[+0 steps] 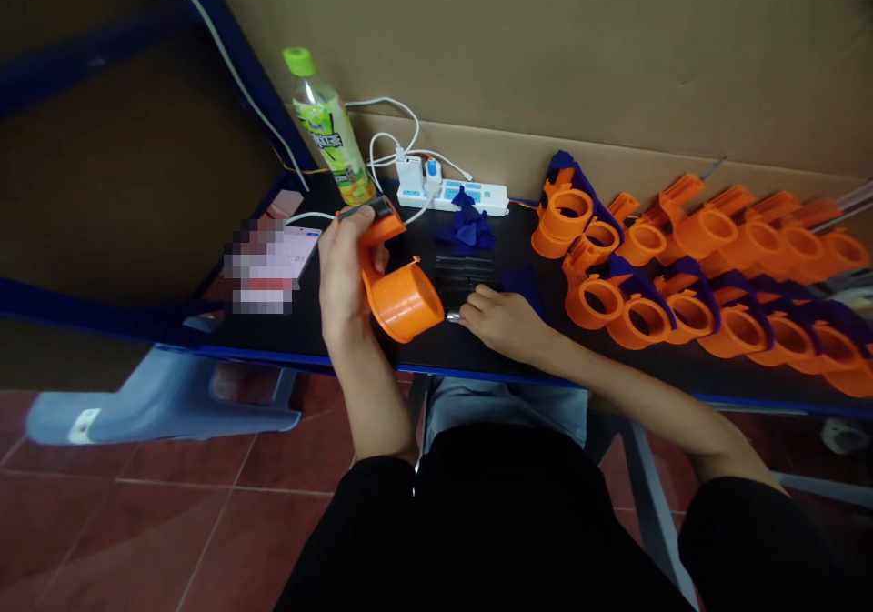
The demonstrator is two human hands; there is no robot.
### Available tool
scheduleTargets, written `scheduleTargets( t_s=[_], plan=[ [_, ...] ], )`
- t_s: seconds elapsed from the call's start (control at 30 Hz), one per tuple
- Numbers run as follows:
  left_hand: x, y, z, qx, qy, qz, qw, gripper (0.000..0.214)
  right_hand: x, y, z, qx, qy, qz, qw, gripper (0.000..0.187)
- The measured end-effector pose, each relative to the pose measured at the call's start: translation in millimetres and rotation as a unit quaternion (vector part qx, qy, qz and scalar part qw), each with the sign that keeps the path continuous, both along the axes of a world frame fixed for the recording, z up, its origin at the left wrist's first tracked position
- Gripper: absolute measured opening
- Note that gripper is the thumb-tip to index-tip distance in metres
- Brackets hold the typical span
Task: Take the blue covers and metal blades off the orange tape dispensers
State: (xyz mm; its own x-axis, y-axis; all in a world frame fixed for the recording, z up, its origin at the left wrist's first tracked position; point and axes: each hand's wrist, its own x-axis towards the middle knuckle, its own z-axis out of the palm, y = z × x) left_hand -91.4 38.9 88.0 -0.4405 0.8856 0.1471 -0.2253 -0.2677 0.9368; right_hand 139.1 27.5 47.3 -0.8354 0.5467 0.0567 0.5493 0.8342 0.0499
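Note:
My left hand [345, 275] grips the handle of an orange plastic tape-dispenser body [402, 298], its round drum tilted toward me above the black table [273, 339]. My right hand [501, 321] rests on the table just right of the drum, fingertips pinching a small metal piece [453, 317] beside a row of dark strips [464, 271]. A small heap of blue plastic parts [467, 230] lies behind the strips.
Several orange dispensers with blue parts [688, 312] crowd the table's right half, more orange ones [750, 235] behind them. A green-capped bottle [331, 135], white power strip [454, 195] with cables and a phone [286, 253] sit at back left. Cardboard [546, 57] walls the rear.

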Motion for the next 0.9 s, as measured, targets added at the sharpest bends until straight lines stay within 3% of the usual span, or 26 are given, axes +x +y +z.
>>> scheduleTargets(
  t_s=[0.1, 0.2, 0.27, 0.37, 0.43, 0.63, 0.7, 0.77, 0.9],
  plan=[
    [-2.5, 0.6, -2.8, -0.002, 0.014, 0.001, 1.000, 0.042, -0.1, -1.8, 0.2, -0.004, 0.004, -0.009, 1.000, 0.033],
    [-5.5, 1.8, -8.2, -0.007, 0.043, -0.020, 0.999, 0.041, 1.6, 0.7, 12.2, -0.008, 0.019, -0.016, 1.000, 0.039],
    [-5.4, 2.5, -10.6, -0.029, 0.072, -0.045, 0.996, 0.038, 2.2, 6.5, 27.7, -0.011, 0.096, -0.041, 0.994, 0.042],
    [1.7, 2.4, -9.7, -0.067, 0.123, -0.101, 0.985, 0.033, -2.0, 20.1, 50.7, -0.014, 0.252, -0.076, 0.965, 0.036],
    [9.4, 1.6, -6.9, -0.066, 0.152, -0.146, 0.975, 0.028, -8.2, 29.7, 57.5, -0.023, 0.290, -0.068, 0.954, 0.042],
    [13.0, 0.0, -5.2, -0.063, 0.200, -0.215, 0.954, 0.030, -17.5, 43.3, 39.4, -0.031, 0.310, -0.055, 0.949, 0.032],
    [5.6, -0.5, -7.7, -0.073, 0.191, -0.195, 0.959, 0.036, -12.3, 43.8, 33.7, -0.025, 0.335, -0.059, 0.940, 0.034],
    [-2.0, -1.6, -9.7, -0.069, 0.146, -0.131, 0.978, 0.043, -5.6, 44.4, 30.3, -0.033, 0.347, -0.072, 0.935, 0.032],
    [-10.4, -3.5, -6.9, -0.016, -0.002, -0.011, 1.000, 0.040, 0.7, 43.7, 25.0, -0.097, 0.269, -0.093, 0.954, 0.024]
  ],
)
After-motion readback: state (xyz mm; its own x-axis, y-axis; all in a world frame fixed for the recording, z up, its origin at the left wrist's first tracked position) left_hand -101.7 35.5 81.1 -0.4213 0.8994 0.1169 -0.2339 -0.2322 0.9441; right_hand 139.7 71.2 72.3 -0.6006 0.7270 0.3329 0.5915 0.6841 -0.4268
